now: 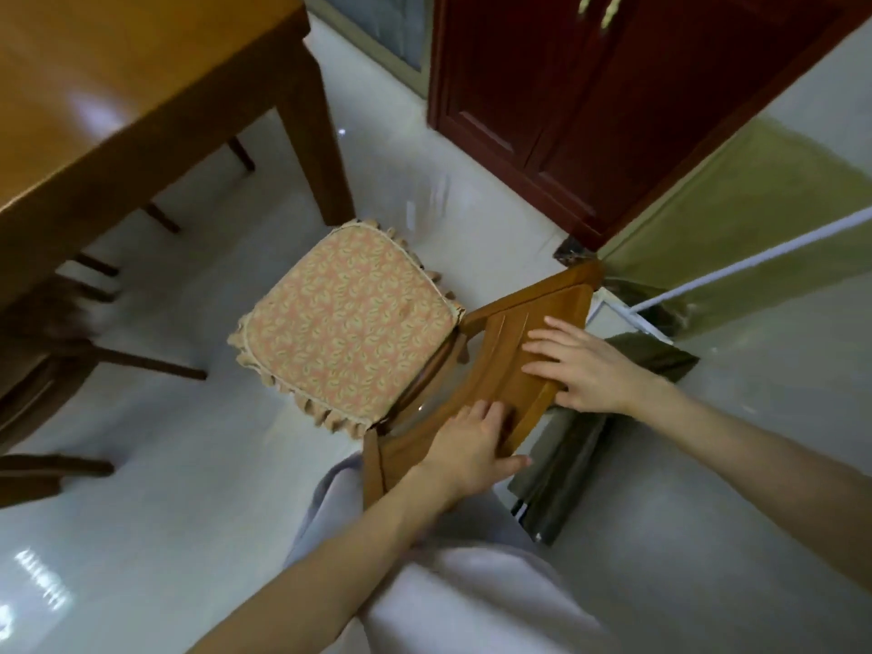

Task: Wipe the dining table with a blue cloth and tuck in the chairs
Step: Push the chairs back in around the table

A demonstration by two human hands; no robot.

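Both hands are on the backrest of a wooden chair [514, 370], which stands on the pale floor [188, 464] outside the dining table [118, 87], not tucked in. The left hand [467, 450] closes around the lower end of the top rail, with the fingers over the front and the thumb along the back edge. The right hand [580, 365] lies flat and open on the upper part of the backrest, fingers spread, and grips nothing. The seat cushion [344, 323], with a leaf pattern and a frilled border, points toward the near corner leg of the table [316, 129]; its far edge is near this leg, with a narrow strip of floor between them. A second chair [42, 351] stands partly under the table edge at the left. Bare floor lies open between the two chairs. Behind the backrest a dark red cabinet [590, 87] and a green curtain [755, 228] are near. The blue cloth is not in view.
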